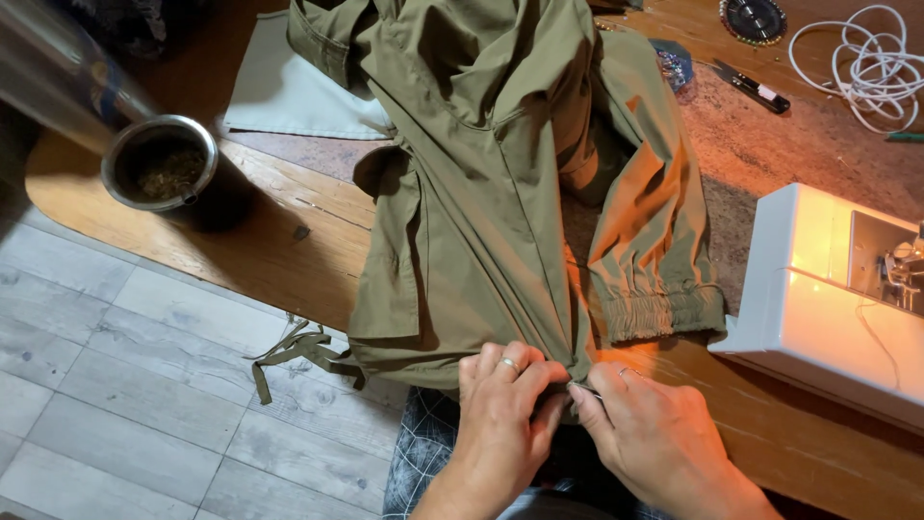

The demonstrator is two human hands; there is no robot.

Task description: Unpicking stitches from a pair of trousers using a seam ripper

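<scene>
An olive green jacket (481,173) lies spread on the wooden table (279,250), its hem hanging over the near edge. My left hand (505,400), with a ring on one finger, pinches the hem at the bottom of the zip line. My right hand (640,433) pinches the same spot from the right, fingertips touching the fabric and what looks like a small metal piece between them. One elastic cuffed sleeve (659,308) rests to the right of my hands.
A white sewing machine (828,299) stands at the right. A metal cup (159,164) with dry leaves sits at the left table end. Pale cloth (289,91), a coiled white cable (871,63), a small cutter (756,89) and olive fabric strips (303,351) on the floor lie around.
</scene>
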